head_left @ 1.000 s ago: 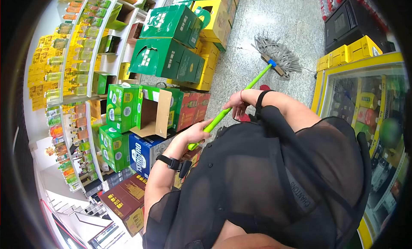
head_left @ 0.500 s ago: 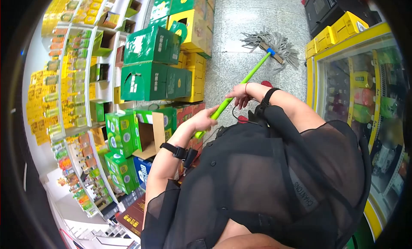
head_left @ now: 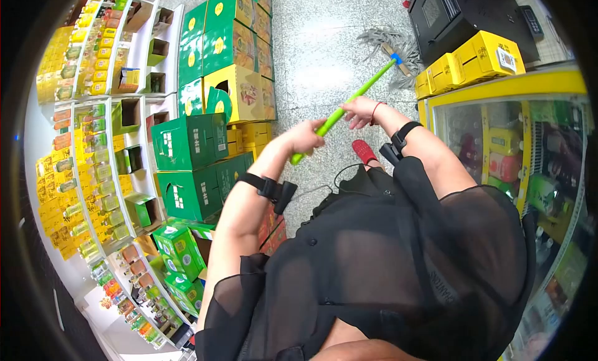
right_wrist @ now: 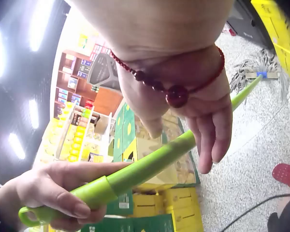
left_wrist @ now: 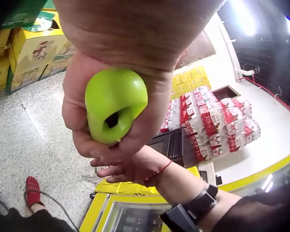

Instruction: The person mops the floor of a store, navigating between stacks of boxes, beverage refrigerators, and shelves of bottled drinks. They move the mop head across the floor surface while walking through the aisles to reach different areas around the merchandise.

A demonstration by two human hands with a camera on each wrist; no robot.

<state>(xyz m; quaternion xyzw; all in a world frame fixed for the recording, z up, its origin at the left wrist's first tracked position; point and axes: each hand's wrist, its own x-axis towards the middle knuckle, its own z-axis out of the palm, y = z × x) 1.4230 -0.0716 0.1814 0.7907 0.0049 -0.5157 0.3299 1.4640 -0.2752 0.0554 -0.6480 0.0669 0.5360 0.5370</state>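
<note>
A mop with a bright green handle (head_left: 374, 80) slants across the head view, its grey string head (head_left: 408, 44) lying on the floor beside a black cabinet. My left hand (head_left: 305, 137) grips the handle near its top end, and the hollow green end (left_wrist: 117, 87) pokes out of that fist in the left wrist view. Farther down the handle, my right hand (head_left: 364, 110) holds it more loosely. In the right wrist view the handle passes between the thumb and the fingers (right_wrist: 220, 140), which hang down over it; the index finger is hidden.
Stacked green and yellow cartons (head_left: 237, 87) line the left side, with bottle shelves (head_left: 93, 161) behind. To the right stand a glass-front fridge (head_left: 498, 130), yellow boxes (head_left: 492, 52) and the black cabinet (head_left: 448, 24). A red shoe (head_left: 363, 150) shows on the speckled floor.
Both hands have reached farther from the body with the mop. The mop head now lies close by the black cabinet and yellow boxes. The head view has shifted, and the cartons sit lower and farther left.
</note>
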